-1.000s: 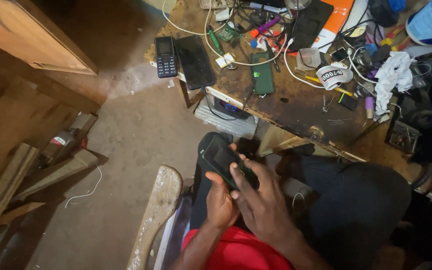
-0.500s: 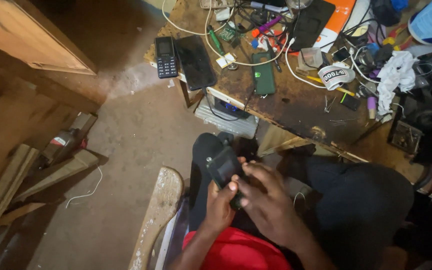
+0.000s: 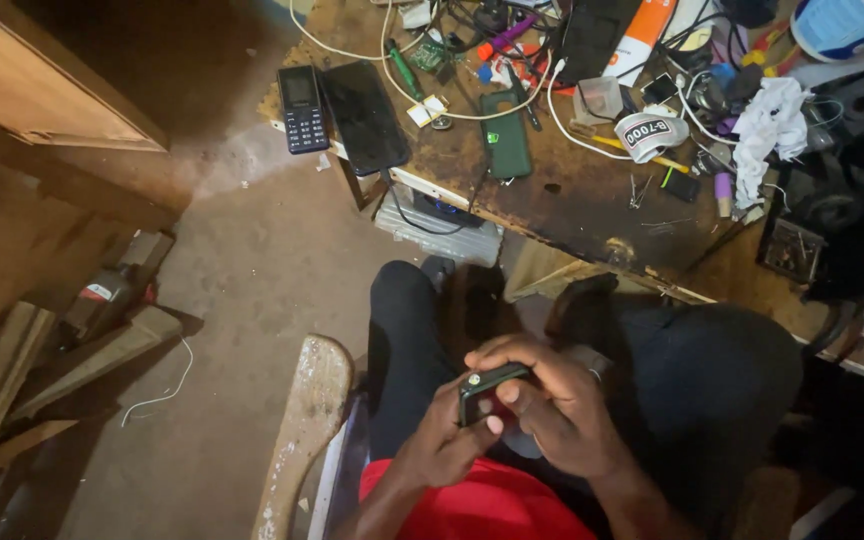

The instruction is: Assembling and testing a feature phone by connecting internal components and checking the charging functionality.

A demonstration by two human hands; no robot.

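- Head view, lower centre of the frame: the left hand (image 3: 439, 437) is wrapping narrowly around the lower end of a small dark phone (image 3: 487, 388), and the right hand (image 3: 552, 405) is closing over its upper edge, thumb pressing on the face.
- The phone is sitting tilted between both hands, above the person's lap, with a small pale round spot showing near its left corner.
- Upper centre: a cluttered wooden workbench (image 3: 582, 200) is carrying a black keypad phone (image 3: 303, 108), a larger dark phone (image 3: 365, 115) just beside it, and a green phone (image 3: 506, 134) further right.
- White cables (image 3: 562, 125) are looping over the bench, near a crumpled white cloth (image 3: 767, 125).
- Lower left: a pale curved wooden board (image 3: 302, 430) is standing beside the person's knee.
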